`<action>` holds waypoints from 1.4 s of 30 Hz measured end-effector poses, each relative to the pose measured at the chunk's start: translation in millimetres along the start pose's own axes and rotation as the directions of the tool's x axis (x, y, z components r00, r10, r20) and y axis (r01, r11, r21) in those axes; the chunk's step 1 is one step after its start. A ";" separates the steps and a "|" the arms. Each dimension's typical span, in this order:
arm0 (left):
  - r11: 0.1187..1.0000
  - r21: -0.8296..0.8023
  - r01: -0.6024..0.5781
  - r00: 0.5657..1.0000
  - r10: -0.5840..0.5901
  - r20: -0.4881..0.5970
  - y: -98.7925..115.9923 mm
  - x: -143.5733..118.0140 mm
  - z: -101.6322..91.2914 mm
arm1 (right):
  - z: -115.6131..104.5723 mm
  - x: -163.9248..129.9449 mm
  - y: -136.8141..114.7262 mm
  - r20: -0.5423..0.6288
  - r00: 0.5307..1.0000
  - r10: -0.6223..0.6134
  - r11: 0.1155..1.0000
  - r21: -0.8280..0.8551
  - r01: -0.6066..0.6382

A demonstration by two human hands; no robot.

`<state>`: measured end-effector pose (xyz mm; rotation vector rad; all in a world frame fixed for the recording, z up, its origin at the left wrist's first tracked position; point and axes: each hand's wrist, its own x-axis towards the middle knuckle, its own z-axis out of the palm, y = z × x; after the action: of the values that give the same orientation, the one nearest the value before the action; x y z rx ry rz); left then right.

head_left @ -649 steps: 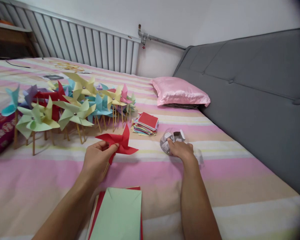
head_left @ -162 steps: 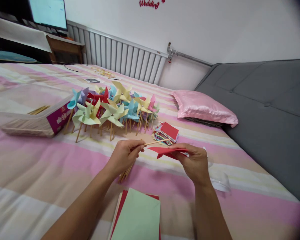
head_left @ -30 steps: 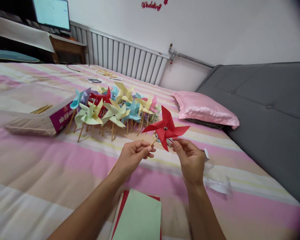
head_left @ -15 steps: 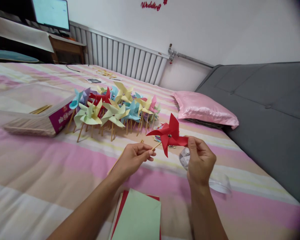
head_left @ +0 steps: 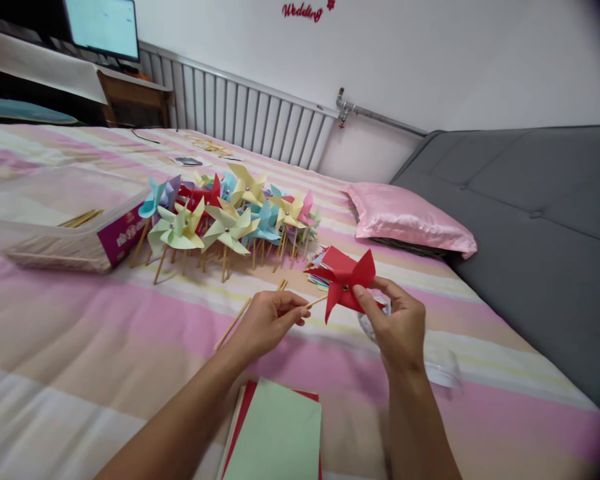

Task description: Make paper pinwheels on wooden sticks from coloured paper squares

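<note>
A red paper pinwheel (head_left: 337, 283) is held up between my two hands over the bed. My left hand (head_left: 270, 317) pinches its thin wooden stick (head_left: 319, 301). My right hand (head_left: 397, 317) grips the pinwheel's head, the thumb close to the metal pin at its centre and the fingers behind the paper. Two loose wooden sticks (head_left: 233, 325) lie beside my left hand. Behind the pinwheel is a stack of small coloured papers (head_left: 317, 272), partly covered. A clear round container (head_left: 367, 327) sits behind my right hand, mostly hidden.
Several finished pinwheels (head_left: 227, 229) stand at centre left, next to a clear plastic box (head_left: 125, 233) of wooden sticks. Coloured sheets (head_left: 280, 427) with green on top lie in front. A clear lid (head_left: 443, 367) lies right, and a pink pillow (head_left: 410, 217) rests by the grey headboard (head_left: 525, 200).
My right hand has moved from a blade tip to the pinwheel's centre, its thumb now near the pin. The pinwheel's head has turned and dropped slightly. The left hand has barely moved.
</note>
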<state>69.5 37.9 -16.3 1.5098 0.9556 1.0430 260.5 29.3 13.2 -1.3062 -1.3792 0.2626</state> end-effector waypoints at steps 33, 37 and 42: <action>0.978 0.195 -0.076 0.997 0.068 0.047 6.6 -2.8 -2.8 | 4.1 -0.8 -0.5 0.070 0.994 0.089 0.995 -0.050 -0.085; 0.980 0.182 -0.075 0.996 0.067 0.051 6.5 -3.3 -2.5 | 4.6 -1.1 0.1 0.066 0.993 0.097 0.995 -0.038 -0.094; 0.995 0.099 -0.028 0.999 0.024 0.041 2.3 -2.7 -2.2 | 7.8 -1.3 4.7 0.112 0.985 0.132 0.986 0.088 -0.142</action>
<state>66.7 35.6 -14.1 1.6233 0.9739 0.9927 256.4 33.9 6.4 -1.3247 -1.3502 0.4924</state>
